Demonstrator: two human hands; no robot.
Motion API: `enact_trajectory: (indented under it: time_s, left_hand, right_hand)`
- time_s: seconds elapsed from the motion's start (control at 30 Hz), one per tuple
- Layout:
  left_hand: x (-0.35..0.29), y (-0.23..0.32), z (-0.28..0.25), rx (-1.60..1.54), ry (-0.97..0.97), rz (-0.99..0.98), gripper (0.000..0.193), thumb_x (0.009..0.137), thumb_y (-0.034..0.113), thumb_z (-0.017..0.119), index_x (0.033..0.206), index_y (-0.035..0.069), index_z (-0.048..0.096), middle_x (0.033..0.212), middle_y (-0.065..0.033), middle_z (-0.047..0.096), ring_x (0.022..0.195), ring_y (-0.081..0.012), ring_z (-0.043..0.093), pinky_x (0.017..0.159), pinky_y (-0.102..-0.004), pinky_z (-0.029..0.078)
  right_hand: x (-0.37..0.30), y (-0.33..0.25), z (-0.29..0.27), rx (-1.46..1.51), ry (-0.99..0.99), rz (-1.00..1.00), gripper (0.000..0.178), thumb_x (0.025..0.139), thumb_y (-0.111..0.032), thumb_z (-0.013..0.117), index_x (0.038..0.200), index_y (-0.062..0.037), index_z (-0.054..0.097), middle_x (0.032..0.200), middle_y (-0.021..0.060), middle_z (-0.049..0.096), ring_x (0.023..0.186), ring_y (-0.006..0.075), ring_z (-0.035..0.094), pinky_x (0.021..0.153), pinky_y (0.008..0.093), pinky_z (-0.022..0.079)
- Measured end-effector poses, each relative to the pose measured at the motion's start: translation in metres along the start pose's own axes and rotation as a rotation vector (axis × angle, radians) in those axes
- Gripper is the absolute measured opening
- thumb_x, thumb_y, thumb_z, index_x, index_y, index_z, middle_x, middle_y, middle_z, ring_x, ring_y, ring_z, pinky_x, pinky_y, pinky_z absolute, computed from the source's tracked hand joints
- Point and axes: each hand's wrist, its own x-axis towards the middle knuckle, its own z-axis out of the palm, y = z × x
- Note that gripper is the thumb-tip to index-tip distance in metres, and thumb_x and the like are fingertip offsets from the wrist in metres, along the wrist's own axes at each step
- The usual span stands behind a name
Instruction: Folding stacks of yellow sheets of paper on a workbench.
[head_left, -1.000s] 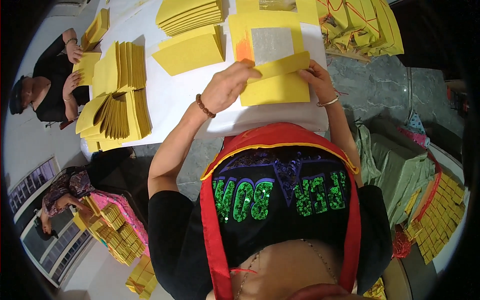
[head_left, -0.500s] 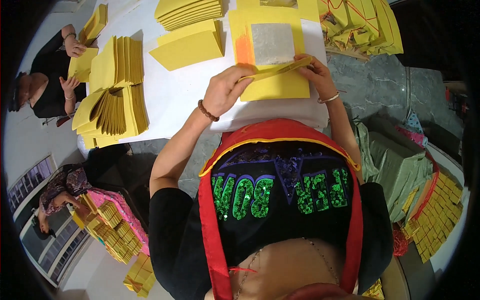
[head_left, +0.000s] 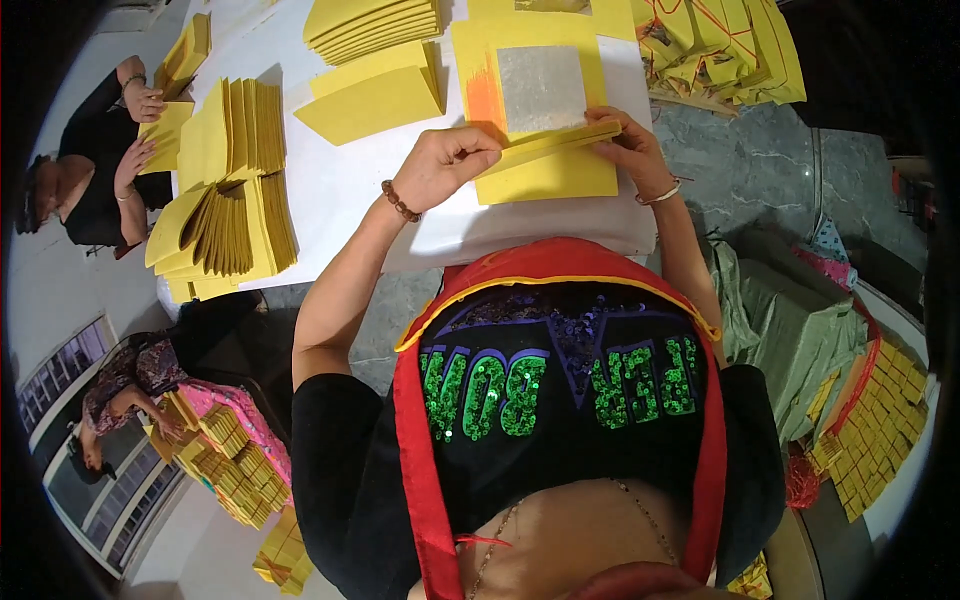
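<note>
Now the left hand [head_left: 445, 165] is pinching the near left edge of a folded yellow paper sheet [head_left: 548, 160], while the right hand [head_left: 625, 150] is gripping its right edge. That sheet is lying on the white worktop [head_left: 350, 190], just below a yellow sheet with a silver square [head_left: 540, 88]. Off to the left, fanned yellow stacks [head_left: 225, 200] are resting.

Wearer's dress: black short-sleeved top with green sequined lettering, red yellow-edged apron, thin necklace. Left hand [head_left: 443, 165] has a brown bead bracelet; right hand [head_left: 628, 150] a pale bangle.
</note>
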Motion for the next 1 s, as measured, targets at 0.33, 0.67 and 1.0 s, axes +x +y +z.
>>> enact_trajectory:
  time_s: [0.33,0.67,1.0]
  left_hand:
    - [0.014,-0.003,-0.010,-0.217,-0.115,-0.103,0.014,0.083,0.013,0.058,0.085,0.000,0.063,0.074,0.0027,0.057,0.069,-0.0046,0.048,0.064,-0.0205,0.040]
    - [0.020,-0.003,-0.014,-0.204,-0.190,-0.083,0.014,0.086,0.014,0.058,0.087,0.001,0.062,0.083,0.0008,0.060,0.078,-0.0067,0.050,0.073,-0.0217,0.042]
    - [0.019,-0.001,-0.014,-0.199,-0.212,-0.144,0.014,0.085,0.012,0.057,0.085,-0.001,0.062,0.083,-0.0002,0.059,0.078,-0.0075,0.050,0.074,-0.0228,0.041]
  right_hand:
    - [-0.002,0.009,-0.002,0.066,0.012,0.096,0.044,0.077,0.001,0.057,0.119,-0.0057,0.052,0.128,0.0033,0.046,0.113,0.0154,0.047,0.097,0.0296,0.036]
    - [0.002,0.004,-0.005,0.121,-0.005,0.045,0.044,0.088,-0.027,0.046,0.123,0.0001,0.047,0.124,0.0072,0.050,0.115,0.0171,0.045,0.100,0.0296,0.030]
    - [-0.001,-0.002,0.002,0.033,0.022,0.053,0.052,0.092,-0.040,0.038,0.123,0.0013,0.047,0.124,0.0086,0.050,0.115,0.0178,0.044,0.100,0.0316,0.029]
